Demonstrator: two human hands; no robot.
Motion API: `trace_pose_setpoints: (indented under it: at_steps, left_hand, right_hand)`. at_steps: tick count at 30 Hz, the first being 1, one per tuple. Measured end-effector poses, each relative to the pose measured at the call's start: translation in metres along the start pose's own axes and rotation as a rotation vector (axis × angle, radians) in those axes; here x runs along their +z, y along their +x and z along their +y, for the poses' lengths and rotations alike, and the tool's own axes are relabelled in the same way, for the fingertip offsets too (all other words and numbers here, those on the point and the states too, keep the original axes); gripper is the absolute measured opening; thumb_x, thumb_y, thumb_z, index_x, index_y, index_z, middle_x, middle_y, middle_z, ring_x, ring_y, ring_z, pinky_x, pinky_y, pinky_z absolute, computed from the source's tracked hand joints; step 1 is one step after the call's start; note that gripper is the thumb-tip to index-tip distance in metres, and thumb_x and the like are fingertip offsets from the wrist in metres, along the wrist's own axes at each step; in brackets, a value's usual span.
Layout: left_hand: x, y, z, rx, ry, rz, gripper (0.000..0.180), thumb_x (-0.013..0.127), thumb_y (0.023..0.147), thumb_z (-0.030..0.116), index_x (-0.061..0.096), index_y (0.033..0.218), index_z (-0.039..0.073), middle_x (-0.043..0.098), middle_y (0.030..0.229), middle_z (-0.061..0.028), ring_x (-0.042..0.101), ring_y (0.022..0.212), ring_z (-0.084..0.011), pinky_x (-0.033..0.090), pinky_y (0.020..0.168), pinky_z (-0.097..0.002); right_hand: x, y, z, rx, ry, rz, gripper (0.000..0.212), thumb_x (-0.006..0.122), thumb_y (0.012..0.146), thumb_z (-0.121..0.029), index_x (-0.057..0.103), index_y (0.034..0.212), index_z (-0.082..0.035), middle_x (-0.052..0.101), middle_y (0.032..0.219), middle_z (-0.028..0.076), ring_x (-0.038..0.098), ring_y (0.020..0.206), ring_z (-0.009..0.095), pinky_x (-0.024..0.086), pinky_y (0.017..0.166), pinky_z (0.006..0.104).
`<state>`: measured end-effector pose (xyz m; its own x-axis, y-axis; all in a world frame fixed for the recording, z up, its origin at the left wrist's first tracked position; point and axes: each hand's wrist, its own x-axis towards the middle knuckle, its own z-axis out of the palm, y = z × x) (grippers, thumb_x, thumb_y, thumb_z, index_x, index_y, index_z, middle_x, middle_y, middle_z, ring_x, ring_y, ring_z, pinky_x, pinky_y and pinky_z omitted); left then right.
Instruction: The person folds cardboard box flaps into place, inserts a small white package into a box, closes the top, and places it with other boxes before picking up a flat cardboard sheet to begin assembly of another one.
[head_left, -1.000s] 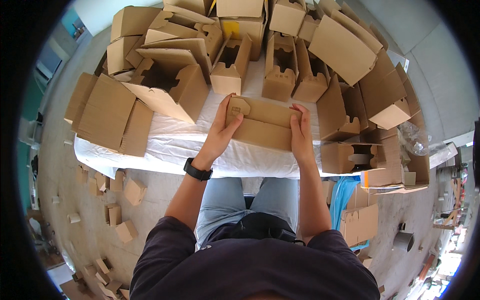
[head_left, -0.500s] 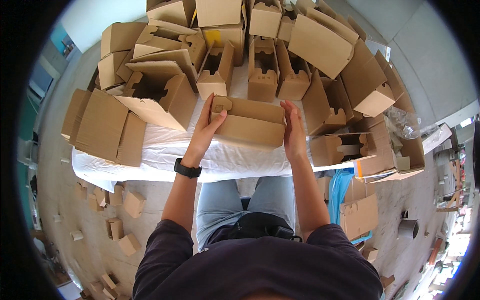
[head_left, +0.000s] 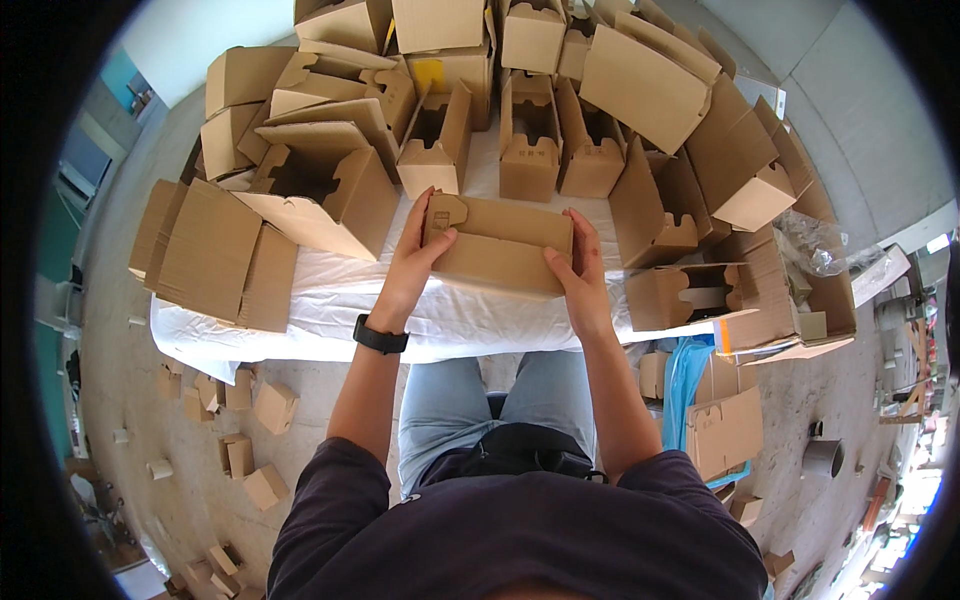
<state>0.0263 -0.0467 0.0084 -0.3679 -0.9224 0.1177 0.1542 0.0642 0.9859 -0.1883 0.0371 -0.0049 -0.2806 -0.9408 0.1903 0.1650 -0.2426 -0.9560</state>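
Observation:
A long brown cardboard box (head_left: 500,262) lies crosswise before me, above the white-covered table's front part. My left hand (head_left: 412,255) grips its left end, thumb on the near side and fingers behind the end panel. At the other end my right hand (head_left: 583,272) is wrapped round the corner, thumb pressed on the near face. Its long top side looks folded over, with a rounded tab near my left thumb. Whether its underside touches the cloth cannot be seen. A black band sits on my left wrist.
Several open cardboard boxes ring the white cloth (head_left: 340,310), among them a wide one (head_left: 315,200) at left and a narrow one (head_left: 530,160) ahead. At right a large carton (head_left: 790,335) holds clear plastic. Small boxes (head_left: 276,407) and a dark pipe piece (head_left: 823,457) lie on the floor.
My right thumb has come round onto the near face of the box, where that hand earlier lay flat against the end. The left hand keeps its hold.

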Motion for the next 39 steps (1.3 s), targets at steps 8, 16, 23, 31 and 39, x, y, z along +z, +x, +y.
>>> trace_pose_setpoints:
  at_steps: [8,16,23,31,39]
  left_hand:
    - [-0.004,0.001,-0.014,0.106,0.114,-0.004,0.061,0.054,0.091,0.002,0.029,0.147,0.003,0.038,0.147,-0.0089,0.035,0.134,-0.0182,0.025,0.111,-0.0288]
    - [-0.003,0.0,-0.014,0.122,0.122,-0.013,0.06,0.052,0.09,-0.002,0.031,0.146,0.004,0.039,0.146,-0.0078,0.038,0.132,-0.0177,0.028,0.109,-0.0276]
    - [-0.001,0.006,-0.013,0.037,0.034,0.016,0.057,0.054,0.092,0.003,0.033,0.145,0.004,0.041,0.144,-0.0068,0.04,0.13,-0.0168,0.029,0.109,-0.0271]
    - [0.008,0.0,0.0,0.03,-0.005,0.068,0.058,0.058,0.094,0.01,0.033,0.145,0.001,0.042,0.144,-0.0079,0.039,0.131,-0.0165,0.028,0.11,-0.0277]
    - [-0.003,0.007,-0.012,0.099,0.147,0.138,0.055,0.05,0.1,0.026,0.032,0.146,0.001,0.038,0.148,-0.0112,0.034,0.136,-0.0194,0.024,0.112,-0.0286]
  right_hand:
    - [0.0,0.003,0.0,-0.025,-0.021,-0.019,0.066,0.058,0.083,0.008,0.031,0.142,-0.005,0.039,0.138,0.01,0.037,0.131,0.02,0.027,0.11,0.0315]
    - [0.001,0.004,0.002,-0.007,-0.028,0.013,0.066,0.059,0.078,0.011,0.038,0.138,-0.007,0.04,0.139,0.009,0.037,0.131,0.021,0.027,0.111,0.0318]
    - [0.005,0.006,-0.004,0.048,0.016,0.069,0.065,0.058,0.076,0.012,0.04,0.136,-0.006,0.042,0.137,0.008,0.038,0.131,0.02,0.03,0.109,0.0308]
    - [-0.001,0.003,-0.003,-0.004,0.148,0.052,0.058,0.058,0.083,0.003,0.04,0.138,-0.005,0.042,0.139,0.009,0.036,0.133,0.02,0.028,0.11,0.0312]
    - [-0.001,-0.001,-0.016,0.009,-0.07,0.147,0.047,0.048,0.095,-0.008,0.038,0.141,-0.004,0.032,0.151,0.013,0.028,0.141,0.026,0.022,0.113,0.035]
